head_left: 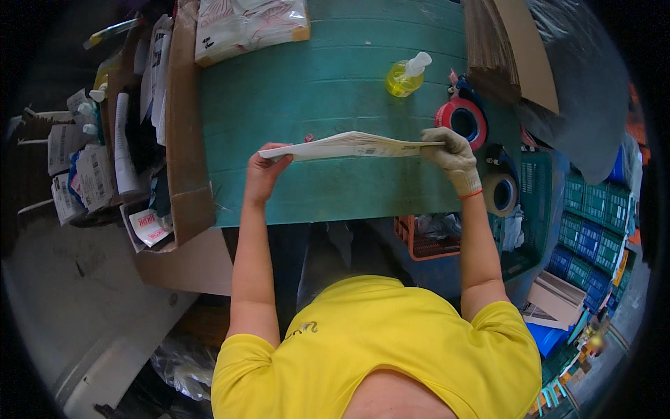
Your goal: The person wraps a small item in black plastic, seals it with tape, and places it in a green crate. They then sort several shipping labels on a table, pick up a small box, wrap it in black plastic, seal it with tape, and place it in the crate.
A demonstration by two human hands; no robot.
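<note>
Head view: left hand [266, 172] and right hand [452, 155] pinch a pale packet [349, 145], its face barely showing.

Red lettering [149, 220] on white packet [155, 234], black handwriting [208, 42] on wrapped pack [252, 31]

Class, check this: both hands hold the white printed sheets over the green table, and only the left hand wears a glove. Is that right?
No: the head view shows the glove on the right hand; the left hand is bare. Both hands do hold the white printed sheets over the green table.
</note>
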